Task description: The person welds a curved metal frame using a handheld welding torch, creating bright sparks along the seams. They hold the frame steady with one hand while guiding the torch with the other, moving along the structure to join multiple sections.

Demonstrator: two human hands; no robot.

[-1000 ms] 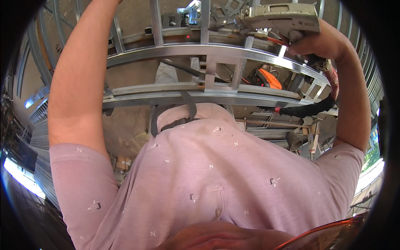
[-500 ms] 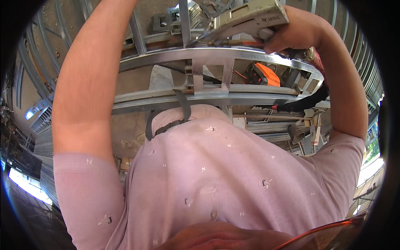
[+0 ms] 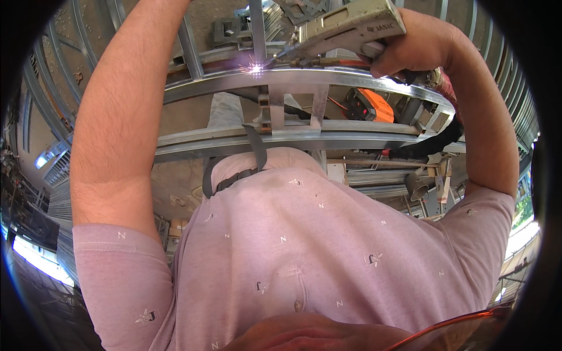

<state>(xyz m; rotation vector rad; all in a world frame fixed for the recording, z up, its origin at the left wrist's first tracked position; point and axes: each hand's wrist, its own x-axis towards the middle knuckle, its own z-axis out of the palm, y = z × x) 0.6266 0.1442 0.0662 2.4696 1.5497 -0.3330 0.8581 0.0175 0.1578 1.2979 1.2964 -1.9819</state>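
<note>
My right hand point(image 3: 410, 45) is wrapped round the grip of a pale, boxy welding gun point(image 3: 345, 28) at the upper right. Its narrow nozzle points left and down at a joint in a shiny metal frame point(image 3: 222, 81). A bright violet-white arc point(image 3: 255, 69) with small sparks burns where an upright square tube point(image 3: 257, 29) meets the frame's long rail. My left forearm point(image 3: 120, 111) reaches up past the top edge, so the left hand is out of sight. A cable in a red and black sleeve point(image 3: 430, 140) curves down near my right forearm.
An orange and black machine point(image 3: 374, 105) stands below the frame at the right. Metal bars point(image 3: 377, 178) and a grey cone-shaped piece point(image 3: 417, 184) lie lower right. Further metal tubes point(image 3: 190, 47) cross behind the frame. Small metal brackets point(image 3: 227, 33) lie on the ground beyond.
A bright arc with sparks has appeared at the nozzle's tip, where none burned before. My left forearm has shifted slightly to the left; the right hand has barely moved.
</note>
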